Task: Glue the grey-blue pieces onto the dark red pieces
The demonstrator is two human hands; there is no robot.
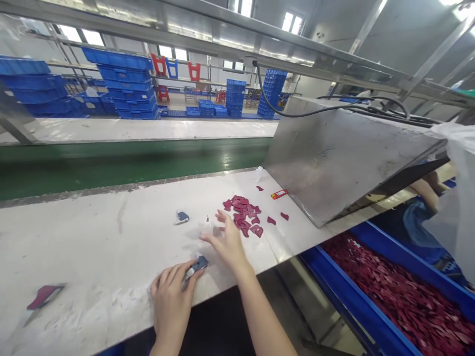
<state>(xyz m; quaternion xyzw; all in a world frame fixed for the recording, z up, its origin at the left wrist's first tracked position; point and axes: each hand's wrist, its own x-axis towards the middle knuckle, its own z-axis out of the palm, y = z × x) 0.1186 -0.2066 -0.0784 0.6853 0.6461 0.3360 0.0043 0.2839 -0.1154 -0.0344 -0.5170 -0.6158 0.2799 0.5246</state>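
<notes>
My left hand [171,291] rests at the table's near edge, its thumb and fingers closed on a small dark blue piece with a white part [201,264]. To its right, my right hand [230,243] is open, thumb and fingers apart. Close by its fingertips stands a small translucent bottle with a thin dark tip [207,228]; no firm grip on it shows. Beyond the right fingers lies a loose heap of flat maroon pieces [243,210]. A second dark blue and white piece [182,217] lies farther back, left of the bottle.
A maroon piece [44,296] lies at the far left of the white table [92,247]. A metal box [326,153] stands at the right, with a red-yellow packet [279,194] beside it. Below right, a blue crate [356,291] holds many maroon pieces. Behind runs a green belt [129,160].
</notes>
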